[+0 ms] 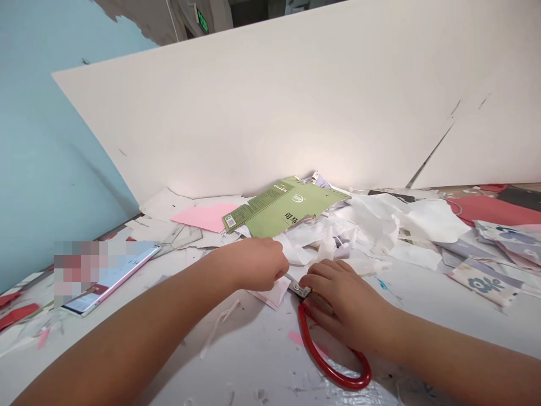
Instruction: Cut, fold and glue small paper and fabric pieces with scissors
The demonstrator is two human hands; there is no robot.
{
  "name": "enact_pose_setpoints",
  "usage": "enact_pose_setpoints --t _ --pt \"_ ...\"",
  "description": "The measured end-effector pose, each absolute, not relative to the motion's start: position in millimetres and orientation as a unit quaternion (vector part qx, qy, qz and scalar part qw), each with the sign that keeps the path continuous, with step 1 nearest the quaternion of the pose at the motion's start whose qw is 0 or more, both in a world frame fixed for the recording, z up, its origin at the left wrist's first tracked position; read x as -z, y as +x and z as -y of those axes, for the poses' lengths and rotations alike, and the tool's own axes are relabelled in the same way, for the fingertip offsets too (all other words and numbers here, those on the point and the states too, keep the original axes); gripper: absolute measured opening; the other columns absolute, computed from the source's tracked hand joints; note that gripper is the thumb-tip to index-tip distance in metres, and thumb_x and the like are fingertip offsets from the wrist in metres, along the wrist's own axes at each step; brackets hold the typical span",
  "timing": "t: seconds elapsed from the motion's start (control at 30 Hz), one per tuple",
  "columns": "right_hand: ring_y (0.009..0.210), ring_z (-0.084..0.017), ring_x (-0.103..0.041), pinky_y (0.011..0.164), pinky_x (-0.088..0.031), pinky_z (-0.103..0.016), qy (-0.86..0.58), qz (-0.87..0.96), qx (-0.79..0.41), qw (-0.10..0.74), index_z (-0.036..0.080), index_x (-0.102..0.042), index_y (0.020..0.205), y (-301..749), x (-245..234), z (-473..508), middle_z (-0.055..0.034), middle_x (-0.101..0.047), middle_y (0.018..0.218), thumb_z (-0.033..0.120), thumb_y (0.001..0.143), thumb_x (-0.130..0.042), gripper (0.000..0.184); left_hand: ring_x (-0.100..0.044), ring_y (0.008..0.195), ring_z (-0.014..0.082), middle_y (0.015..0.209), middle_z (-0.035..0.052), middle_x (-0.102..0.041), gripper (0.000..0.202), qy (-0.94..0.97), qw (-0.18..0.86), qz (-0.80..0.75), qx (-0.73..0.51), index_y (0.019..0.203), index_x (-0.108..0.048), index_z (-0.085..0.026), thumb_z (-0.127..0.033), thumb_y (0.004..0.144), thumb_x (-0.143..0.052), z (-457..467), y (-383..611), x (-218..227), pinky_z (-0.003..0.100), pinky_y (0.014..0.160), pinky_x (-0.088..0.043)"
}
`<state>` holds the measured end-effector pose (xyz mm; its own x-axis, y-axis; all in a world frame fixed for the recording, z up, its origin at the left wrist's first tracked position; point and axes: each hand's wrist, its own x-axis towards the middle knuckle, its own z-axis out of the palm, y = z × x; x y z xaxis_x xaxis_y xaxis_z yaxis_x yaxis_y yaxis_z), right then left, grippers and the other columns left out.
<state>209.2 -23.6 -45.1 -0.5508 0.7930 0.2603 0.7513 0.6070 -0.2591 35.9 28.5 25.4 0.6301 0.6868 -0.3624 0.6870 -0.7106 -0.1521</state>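
My right hand (349, 304) grips a pair of scissors with red handles (308, 341). One big handle loop hangs toward me, while the other is mostly covered by the hand. The metal blades point up and left, toward my left hand (262, 264). That hand is closed, fingers curled down, on a small pale pink piece of paper (274, 294) just under it. The scissor blades lie against or over the paper's right edge; their tips are hidden by the left hand, so I cannot tell whether they are cutting.
Behind the hands lie a flattened green carton (281, 211), a pink sheet (200, 216) and crumpled white paper (406, 217). A phone (122, 276) rests at left. Patterned paper packets (486, 282) and a red sheet (490, 210) are at right. A white panel (296, 107) stands at the back.
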Motion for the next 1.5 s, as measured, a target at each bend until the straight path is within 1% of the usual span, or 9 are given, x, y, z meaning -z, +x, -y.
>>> enact_pose_setpoints --t 0.13,0.2,0.3,0.4,0.7,0.9,1.13,1.3,1.5 --pt "0.075 -0.020 -0.050 0.065 -0.036 -0.034 -0.479 0.853 -0.085 0.190 0.022 -0.060 0.083 193.0 39.8 18.5 -0.0045 -0.058 0.078 0.022 0.077 -0.045 0.017 -0.049 0.056 0.0157 0.072 0.0040 -0.053 0.011 0.910 -0.012 -0.368 0.190 0.055 -0.050 -0.018 -0.009 0.060 -0.048 -27.1 34.6 -21.3 0.026 0.044 -0.030" --pt "0.073 -0.019 -0.050 0.063 -0.037 -0.032 -0.490 0.843 -0.103 0.199 0.022 -0.061 0.078 185.1 38.8 13.4 -0.0037 -0.058 0.074 0.024 0.078 -0.045 0.016 -0.049 0.056 0.0159 0.070 0.0042 -0.052 0.012 0.912 -0.022 -0.364 0.188 0.052 -0.047 -0.017 -0.009 0.061 -0.048 -28.1 33.4 -18.4 0.026 0.044 -0.030" --pt "0.070 -0.018 -0.050 0.060 -0.037 -0.030 -0.497 0.832 -0.126 0.211 0.021 -0.058 0.066 176.5 38.9 6.3 -0.0024 -0.058 0.069 0.025 0.077 -0.046 0.017 -0.050 0.059 0.0170 0.069 0.0046 -0.051 0.012 0.918 -0.037 -0.354 0.177 0.053 -0.048 -0.017 -0.009 0.062 -0.047 -30.4 30.9 -14.4 0.026 0.044 -0.030" --pt "0.067 -0.017 -0.049 0.056 -0.035 -0.028 -0.507 0.823 -0.132 0.219 0.019 -0.054 0.061 173.6 41.5 1.4 -0.0019 -0.058 0.066 0.024 0.077 -0.045 0.020 -0.051 0.063 0.0181 0.069 0.0052 -0.051 0.013 0.923 -0.057 -0.339 0.171 0.054 -0.049 -0.017 -0.008 0.062 -0.046 -32.2 29.0 -11.5 0.026 0.045 -0.031" --pt "0.061 -0.013 -0.049 0.051 -0.032 -0.024 -0.497 0.823 -0.159 0.226 0.019 -0.051 0.060 173.6 56.6 -4.7 -0.0008 -0.058 0.066 0.019 0.077 -0.041 0.020 -0.052 0.064 0.0177 0.069 0.0058 -0.052 0.014 0.926 -0.055 -0.331 0.170 0.053 -0.050 -0.017 -0.008 0.063 -0.045 -33.1 28.2 -6.3 0.026 0.047 -0.033" --pt "0.059 -0.012 -0.048 0.050 -0.031 -0.023 -0.503 0.817 -0.168 0.227 0.018 -0.047 0.057 172.1 57.9 -3.8 -0.0001 -0.057 0.065 0.016 0.075 -0.039 0.019 -0.052 0.071 0.0173 0.074 0.0052 -0.053 0.015 0.940 -0.044 -0.314 0.126 0.062 -0.057 -0.018 -0.010 0.066 -0.045 -37.2 20.4 0.7 0.026 0.053 -0.035" --pt "0.054 -0.010 -0.045 0.047 -0.027 -0.022 -0.539 0.792 -0.178 0.225 0.018 -0.047 0.056 171.4 61.2 -4.5 0.0016 -0.054 0.058 0.023 0.073 -0.045 0.018 -0.050 0.069 0.0160 0.075 0.0035 -0.053 0.014 0.935 -0.029 -0.333 0.119 0.062 -0.057 -0.019 -0.010 0.066 -0.046 -40.1 15.6 6.2 0.025 0.052 -0.035" --pt "0.056 -0.011 -0.044 0.048 -0.026 -0.023 -0.542 0.791 -0.164 0.231 0.019 -0.050 0.058 168.9 60.5 -4.8 0.0015 -0.056 0.061 0.029 0.075 -0.046 0.019 -0.049 0.069 0.0161 0.074 0.0043 -0.053 0.015 0.938 -0.038 -0.326 0.111 0.060 -0.056 -0.018 -0.010 0.066 -0.045 -40.1 16.0 6.5 0.025 0.050 -0.033" --pt "0.058 -0.011 -0.045 0.049 -0.025 -0.023 -0.547 0.795 -0.156 0.211 0.018 -0.049 0.056 166.6 58.5 -5.2 0.0014 -0.056 0.062 0.021 0.073 -0.044 0.017 -0.049 0.068 0.0155 0.073 0.0043 -0.051 0.015 0.939 -0.041 -0.324 0.109 0.059 -0.055 -0.017 -0.012 0.068 -0.044 -39.9 18.5 11.5 0.026 0.053 -0.034"
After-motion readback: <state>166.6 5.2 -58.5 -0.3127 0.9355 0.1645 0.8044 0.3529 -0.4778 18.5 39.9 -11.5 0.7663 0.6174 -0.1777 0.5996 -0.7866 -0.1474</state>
